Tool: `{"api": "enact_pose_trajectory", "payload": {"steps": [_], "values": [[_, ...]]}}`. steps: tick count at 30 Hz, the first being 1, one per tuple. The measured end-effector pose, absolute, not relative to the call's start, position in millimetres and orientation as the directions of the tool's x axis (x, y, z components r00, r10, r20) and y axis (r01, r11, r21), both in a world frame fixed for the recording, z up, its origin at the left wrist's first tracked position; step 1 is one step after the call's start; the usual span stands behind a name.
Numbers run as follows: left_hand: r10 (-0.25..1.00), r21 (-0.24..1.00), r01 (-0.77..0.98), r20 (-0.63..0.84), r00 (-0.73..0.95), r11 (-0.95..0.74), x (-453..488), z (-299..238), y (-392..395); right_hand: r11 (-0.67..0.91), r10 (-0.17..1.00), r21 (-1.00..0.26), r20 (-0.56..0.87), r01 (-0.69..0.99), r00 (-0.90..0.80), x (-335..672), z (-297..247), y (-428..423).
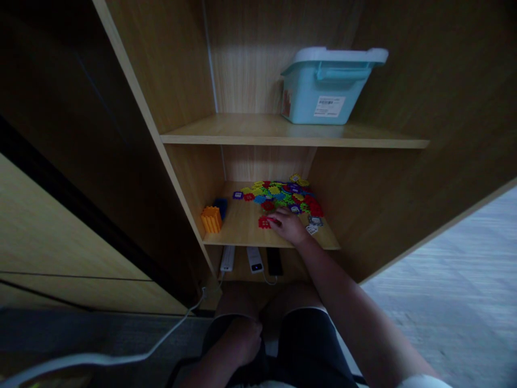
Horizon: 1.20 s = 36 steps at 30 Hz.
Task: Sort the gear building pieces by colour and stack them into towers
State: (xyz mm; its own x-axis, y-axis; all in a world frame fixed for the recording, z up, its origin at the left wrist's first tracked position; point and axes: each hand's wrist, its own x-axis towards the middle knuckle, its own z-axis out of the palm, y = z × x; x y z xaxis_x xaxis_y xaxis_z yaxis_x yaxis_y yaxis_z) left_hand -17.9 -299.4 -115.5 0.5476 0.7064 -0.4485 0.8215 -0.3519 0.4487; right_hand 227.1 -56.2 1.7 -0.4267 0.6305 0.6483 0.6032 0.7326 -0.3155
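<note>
My right hand point(287, 224) reaches over the middle shelf, its fingers closed on the edge of a red plastic building piece point(264, 222) with square cut-outs. Just behind it lies a loose heap of flat interlocking pieces point(278, 194) in red, yellow, green, blue and purple. A white piece point(311, 229) and a grey piece point(315, 220) lie right of the hand. Low in the view, my left hand point(247, 339) rests curled on my lap. Its fingers look closed, but dim light hides whatever may be in them.
An orange ridged block point(211, 220) stands at the shelf's left, a blue one point(221, 207) behind it. A lidded teal bin point(329, 89) sits on the upper shelf point(242, 129). Below are a power strip point(228, 258), a white power bank point(254, 258) and a black device point(274, 262). A white cable point(161, 339) crosses lower left.
</note>
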Motion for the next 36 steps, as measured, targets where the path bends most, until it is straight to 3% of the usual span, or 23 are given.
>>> {"api": "enact_pose_trajectory", "payload": {"steps": [6,23,28,36], "values": [[0.708,0.361,0.852,-0.479,0.519,-0.38,-17.6,-112.2,-299.8,0.753,0.62,-0.303,0.624,0.584,-0.475,224.0,8.6,-63.1],[0.754,0.379,0.757,-0.195,0.628,-0.532,-20.8,-86.4,-279.7,0.701,0.699,-0.353,0.512,0.619,-0.499,234.2,2.9,-70.7],[0.758,0.382,0.758,-0.19,0.624,-0.529,-20.9,-85.2,-280.2,0.656,0.726,-0.381,0.556,0.652,-0.405,233.5,4.4,-70.8],[0.731,0.384,0.736,-0.193,0.654,-0.557,-20.0,-89.1,-281.1,0.678,0.717,-0.385,0.534,0.626,-0.448,232.9,4.4,-66.7]]}}
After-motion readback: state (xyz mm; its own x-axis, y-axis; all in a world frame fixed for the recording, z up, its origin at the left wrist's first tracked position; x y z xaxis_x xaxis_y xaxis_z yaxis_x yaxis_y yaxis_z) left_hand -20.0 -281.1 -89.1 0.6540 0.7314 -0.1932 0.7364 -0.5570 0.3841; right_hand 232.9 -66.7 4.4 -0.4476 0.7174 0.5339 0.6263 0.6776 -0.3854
